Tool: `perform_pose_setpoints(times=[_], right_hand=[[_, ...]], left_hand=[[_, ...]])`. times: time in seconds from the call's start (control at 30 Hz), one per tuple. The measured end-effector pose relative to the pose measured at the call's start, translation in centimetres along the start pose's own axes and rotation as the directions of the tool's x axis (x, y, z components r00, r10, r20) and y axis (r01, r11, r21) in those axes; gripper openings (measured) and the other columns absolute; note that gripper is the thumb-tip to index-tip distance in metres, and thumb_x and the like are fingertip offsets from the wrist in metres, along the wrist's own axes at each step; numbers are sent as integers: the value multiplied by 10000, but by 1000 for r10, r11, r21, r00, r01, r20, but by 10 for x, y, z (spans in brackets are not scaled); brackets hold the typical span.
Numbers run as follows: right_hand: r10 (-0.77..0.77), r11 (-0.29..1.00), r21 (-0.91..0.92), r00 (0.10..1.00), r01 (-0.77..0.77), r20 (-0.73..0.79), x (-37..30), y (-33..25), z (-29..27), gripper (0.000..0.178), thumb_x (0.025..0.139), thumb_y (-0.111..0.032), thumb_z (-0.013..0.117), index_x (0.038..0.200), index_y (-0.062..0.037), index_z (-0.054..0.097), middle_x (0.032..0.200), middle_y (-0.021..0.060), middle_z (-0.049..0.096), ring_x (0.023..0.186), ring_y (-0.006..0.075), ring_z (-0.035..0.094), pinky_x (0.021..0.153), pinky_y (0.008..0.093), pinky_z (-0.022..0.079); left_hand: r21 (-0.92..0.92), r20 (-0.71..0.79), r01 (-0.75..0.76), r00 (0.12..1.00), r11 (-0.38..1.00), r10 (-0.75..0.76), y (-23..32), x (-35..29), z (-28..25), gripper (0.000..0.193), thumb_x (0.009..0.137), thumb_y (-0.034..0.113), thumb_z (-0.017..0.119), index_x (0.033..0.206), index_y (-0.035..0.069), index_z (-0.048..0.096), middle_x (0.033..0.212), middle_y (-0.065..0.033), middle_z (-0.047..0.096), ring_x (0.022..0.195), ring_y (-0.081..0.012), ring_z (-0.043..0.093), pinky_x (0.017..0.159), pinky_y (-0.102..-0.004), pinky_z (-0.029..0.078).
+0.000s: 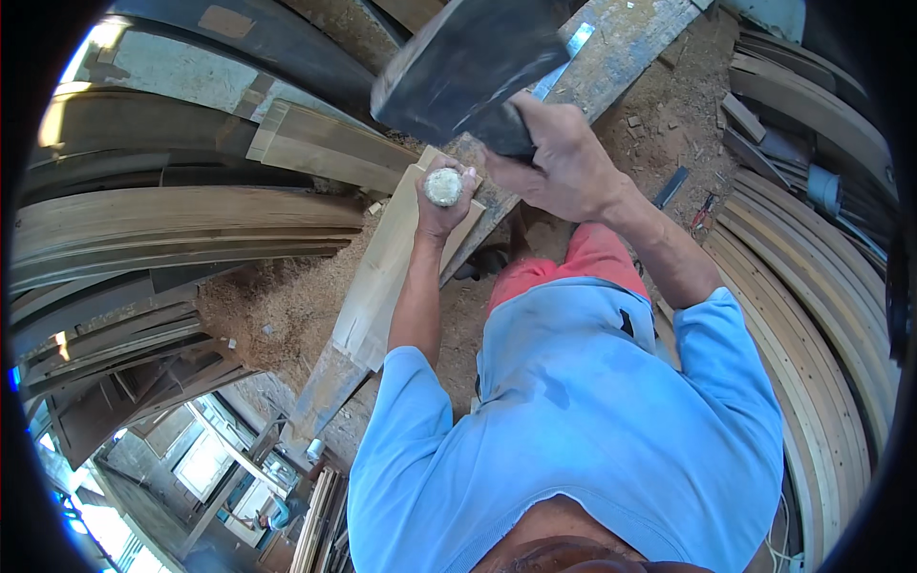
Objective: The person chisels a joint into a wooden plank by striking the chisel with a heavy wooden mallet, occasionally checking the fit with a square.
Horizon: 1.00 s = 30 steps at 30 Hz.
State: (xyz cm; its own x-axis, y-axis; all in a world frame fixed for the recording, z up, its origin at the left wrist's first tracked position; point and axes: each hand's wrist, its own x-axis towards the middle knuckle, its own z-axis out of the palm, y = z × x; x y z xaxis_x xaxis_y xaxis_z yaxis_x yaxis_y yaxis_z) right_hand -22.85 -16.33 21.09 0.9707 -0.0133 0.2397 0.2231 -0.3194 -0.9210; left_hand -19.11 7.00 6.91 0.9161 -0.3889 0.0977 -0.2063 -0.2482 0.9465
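In my left hand [441,218], fingers wrapped round it, is an upright tool, probably a chisel [443,187]. Only the pale, round top of its handle shows; the blade is hidden below my fist. That hand is over a light wooden plank [377,296], which lies along a narrow bench [635,43]. My right hand [565,164] is closed round the handle of a mallet [468,72] with a large, dark, blocky head. The mallet is held up, ahead of my left hand and apart from the chisel's top, slightly blurred.
A shiny metal strip [570,59] lies on the bench beyond my right hand. Stacked boards [181,220] stand on the left, and long wooden strips [793,315] on the right. Sawdust [277,310] covers the floor. Red-handled pliers [703,210] lie right of my arm.
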Motion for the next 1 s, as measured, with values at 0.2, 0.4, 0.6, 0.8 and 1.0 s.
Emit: perform_pose_setpoints(times=[0.2,0.4,0.6,0.8,1.0], right_hand=[[153,914,-407,930,-5,333,-18,33,21,306,813,-143,711,1070,-17,604,781,205,682,725,414,695,654,500,538],[226,948,-292,914,-126,337,-26,48,16,260,753,-142,692,921,9,563,792,280,654,786,476,664,694,539,515],[228,972,4,952,-234,204,-38,44,15,347,780,-109,715,1068,60,620,726,223,610,661,319,645,660,402,523],[264,956,108,961,-272,79,-32,23,-21,342,847,-92,739,1143,42,633,747,74,600,661,124,553,642,302,495],[231,962,161,971,-221,-51,-28,7,-36,184,868,-68,754,994,-9,633,732,-20,569,667,60,507,626,252,464]], left_hand=[[32,2,-74,997,997,74,-1,-7,-2,258,842,39,729,1092,-6,685,994,-86,733,900,-173,689,820,-332,543],[233,-61,-49,996,971,64,0,-1,5,317,801,36,721,1116,9,690,1031,-81,748,936,-196,716,848,-338,543],[-102,-403,-44,915,994,0,-30,30,11,232,790,27,764,914,57,570,845,16,608,795,-73,565,734,-260,493],[-206,-110,171,974,963,-197,5,36,16,182,888,48,754,915,54,575,735,25,565,730,-96,588,675,-271,499],[-24,-78,105,991,994,-106,-24,34,17,180,912,83,760,850,48,595,728,17,591,663,-65,544,610,-258,477]])
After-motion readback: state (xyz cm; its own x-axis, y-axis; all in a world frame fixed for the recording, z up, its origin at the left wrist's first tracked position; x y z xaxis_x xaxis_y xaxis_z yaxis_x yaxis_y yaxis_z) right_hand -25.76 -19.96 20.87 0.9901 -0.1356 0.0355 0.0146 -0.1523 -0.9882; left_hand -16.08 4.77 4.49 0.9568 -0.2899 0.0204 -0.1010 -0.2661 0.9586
